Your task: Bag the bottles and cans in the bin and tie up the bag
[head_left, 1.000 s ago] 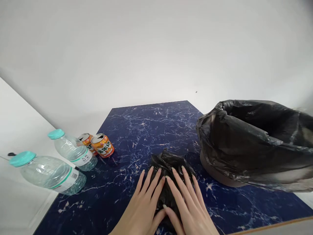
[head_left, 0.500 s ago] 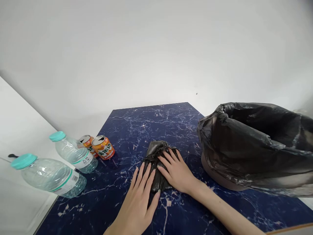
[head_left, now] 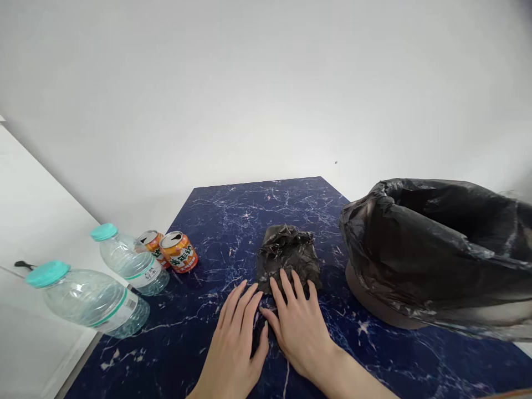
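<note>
Far left on the blue desk [head_left: 249, 202] we note the near bottle [head_left: 93, 302], clear, teal-capped, with a white label edged in green. Just right of it and farther back, the far bottle [head_left: 131, 257], same kind. Next, the rear can [head_left: 153, 243], orange, partly hidden by the front can [head_left: 179, 256]; both tops open. Left hand [head_left: 233, 341]: palm down, fingers close together, grip loose and holding nothing; its fingertips reach the near left corner of the bag [head_left: 291, 252], touching or not we cannot tell. The bag, black and crumpled, lies flattened mid-desk. Right hand [head_left: 299, 330]: palm down, fingertips spread over the bag's near edge, grip wide, nothing clasped. At right we see the bin [head_left: 372, 305], black liner [head_left: 419, 252] draped over its rim.
</note>
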Demonstrator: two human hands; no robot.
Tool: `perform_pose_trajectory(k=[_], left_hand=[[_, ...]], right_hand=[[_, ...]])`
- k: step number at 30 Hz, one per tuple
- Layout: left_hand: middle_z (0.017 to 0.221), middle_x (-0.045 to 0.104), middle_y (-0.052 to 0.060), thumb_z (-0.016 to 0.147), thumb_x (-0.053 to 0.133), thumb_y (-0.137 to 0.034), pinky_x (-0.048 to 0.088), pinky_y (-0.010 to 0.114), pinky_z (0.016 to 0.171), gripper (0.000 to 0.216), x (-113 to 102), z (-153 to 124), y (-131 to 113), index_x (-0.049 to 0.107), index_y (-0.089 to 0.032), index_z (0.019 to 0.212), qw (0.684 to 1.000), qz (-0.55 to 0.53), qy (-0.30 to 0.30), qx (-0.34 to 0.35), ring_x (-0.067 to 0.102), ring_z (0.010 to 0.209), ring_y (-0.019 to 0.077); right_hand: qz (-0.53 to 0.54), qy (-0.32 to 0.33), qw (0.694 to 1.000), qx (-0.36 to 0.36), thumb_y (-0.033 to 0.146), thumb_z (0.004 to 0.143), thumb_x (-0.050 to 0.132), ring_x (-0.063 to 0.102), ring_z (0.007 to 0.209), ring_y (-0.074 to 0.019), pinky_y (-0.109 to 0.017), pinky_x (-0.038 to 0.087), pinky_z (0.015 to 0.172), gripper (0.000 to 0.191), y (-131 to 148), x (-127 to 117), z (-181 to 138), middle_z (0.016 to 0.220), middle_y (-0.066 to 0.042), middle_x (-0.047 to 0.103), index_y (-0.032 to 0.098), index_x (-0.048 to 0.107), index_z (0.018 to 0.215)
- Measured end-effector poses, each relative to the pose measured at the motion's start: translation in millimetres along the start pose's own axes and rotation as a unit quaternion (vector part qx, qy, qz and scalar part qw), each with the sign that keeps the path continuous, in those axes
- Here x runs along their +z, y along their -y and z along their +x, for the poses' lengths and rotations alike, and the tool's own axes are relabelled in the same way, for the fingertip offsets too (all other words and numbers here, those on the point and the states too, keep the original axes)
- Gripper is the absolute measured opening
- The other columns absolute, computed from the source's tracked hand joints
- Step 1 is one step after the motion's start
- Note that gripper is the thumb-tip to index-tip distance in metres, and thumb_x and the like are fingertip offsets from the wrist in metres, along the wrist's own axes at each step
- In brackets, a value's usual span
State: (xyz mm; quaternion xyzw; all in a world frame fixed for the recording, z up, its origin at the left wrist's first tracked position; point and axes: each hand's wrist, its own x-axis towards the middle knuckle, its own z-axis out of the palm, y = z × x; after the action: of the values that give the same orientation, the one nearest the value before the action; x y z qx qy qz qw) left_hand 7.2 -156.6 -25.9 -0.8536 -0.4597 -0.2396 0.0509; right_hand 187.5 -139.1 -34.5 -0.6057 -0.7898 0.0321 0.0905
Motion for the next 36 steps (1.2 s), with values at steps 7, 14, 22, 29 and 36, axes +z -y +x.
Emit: perform_pose_trajectory(k=[7,14,22,29,36], left_hand=[[0.156,0.060,0.011,0.106,0.054,-0.030,0.058,0.058,0.114,0.047,0.3,-0.5,2.4,0.048,-0.026,0.153,1.000,-0.004,-0.001,-0.019,0.054,0.150,0.0350],[0.151,0.064,0.011,0.106,0.055,-0.030,0.061,0.061,0.109,0.035,2.0,-1.7,3.7,0.055,-0.027,0.141,1.000,-0.007,0.004,-0.022,0.057,0.147,0.0364],[0.152,0.063,0.010,0.105,0.054,-0.028,0.061,0.062,0.110,0.036,1.9,-0.2,3.5,0.055,-0.029,0.141,0.999,-0.021,0.017,-0.026,0.055,0.149,0.0350],[0.159,0.057,0.008,0.107,0.053,-0.035,0.057,0.062,0.114,0.041,7.3,5.1,10.6,0.054,-0.031,0.147,0.997,-0.037,0.051,-0.041,0.052,0.151,0.0357],[0.157,0.058,0.013,0.104,0.059,-0.038,0.051,0.062,0.119,0.039,33.4,59.9,31.0,0.058,-0.025,0.141,0.995,-0.077,0.043,-0.049,0.053,0.150,0.0373]], right_hand=[[-0.013,-0.092,0.990,0.104,0.057,0.113,0.035,0.038,0.155,-0.0478,-0.073,0.020,0.125,0.069,-49.2,9.1,74.2,0.167,-0.022,0.046,0.006,0.058,0.154],[-0.003,-0.190,0.954,0.233,0.047,0.111,0.040,0.034,0.153,-0.0568,-0.078,0.026,0.118,0.063,-111.7,25.3,117.3,0.156,-0.037,0.052,-0.007,0.060,0.139],[0.021,-0.262,0.942,0.209,0.043,0.109,0.043,0.019,0.160,-0.0563,-0.075,0.025,0.121,0.069,-122.1,33.8,118.3,0.168,-0.044,0.025,-0.012,0.047,0.150],[0.078,-0.246,0.963,0.080,0.041,0.110,0.042,0.019,0.165,-0.0435,-0.065,0.025,0.129,0.056,-89.1,37.1,117.1,0.172,-0.028,0.033,0.005,0.054,0.151],[0.131,-0.235,0.962,0.035,0.031,0.107,0.045,0.030,0.162,-0.0370,-0.058,0.034,0.128,0.041,-85.9,35.3,115.6,0.167,-0.025,0.044,0.011,0.064,0.137]])
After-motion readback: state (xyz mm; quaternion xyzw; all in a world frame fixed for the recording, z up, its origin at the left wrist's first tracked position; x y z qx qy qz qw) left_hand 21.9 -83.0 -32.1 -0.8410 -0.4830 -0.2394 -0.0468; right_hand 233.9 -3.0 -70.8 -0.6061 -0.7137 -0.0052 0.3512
